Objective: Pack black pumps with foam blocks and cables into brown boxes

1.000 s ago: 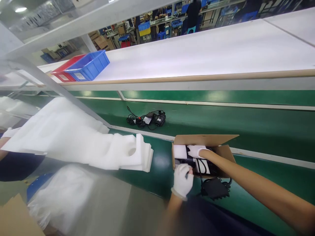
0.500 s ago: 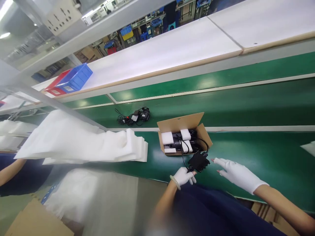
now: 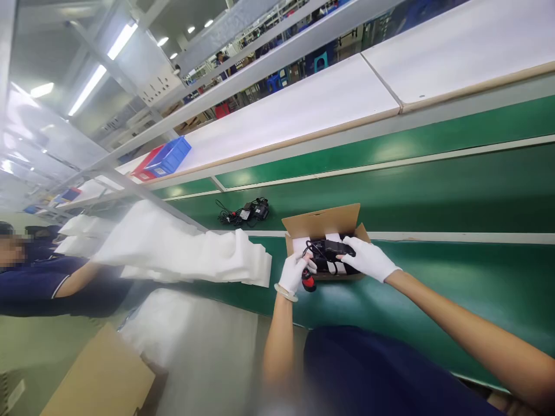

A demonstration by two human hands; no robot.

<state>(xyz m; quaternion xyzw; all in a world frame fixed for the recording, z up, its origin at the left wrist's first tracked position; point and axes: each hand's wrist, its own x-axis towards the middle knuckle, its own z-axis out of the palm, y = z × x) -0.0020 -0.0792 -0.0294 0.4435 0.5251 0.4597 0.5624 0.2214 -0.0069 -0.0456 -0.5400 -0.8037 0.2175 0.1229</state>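
An open cardboard box (image 3: 321,222) lies on the green bench with its lid flap raised, holding dark parts and white foam blocks. My right hand (image 3: 370,259), in a white glove, is closed on a black box-shaped unit (image 3: 338,248) over the carton's contents. At the carton's left side, my gloved left hand (image 3: 292,273) pinches a black cable (image 3: 310,247). A red-and-black plug-like end (image 3: 308,281) hangs below its fingers, over the front edge. Both hands partly cover what lies inside.
Stacked white foam sheets (image 3: 225,254) lie to the left. Behind the box rests a black corded device (image 3: 255,211). Blue (image 3: 170,156) and red bins stand on the upper white shelf (image 3: 295,110). Another person's arm (image 3: 78,277) reaches toward the foam.
The black unit has moved from in front of the carton to over its contents. My right hand has gone from open to closed on it; my left has shifted to the cable.
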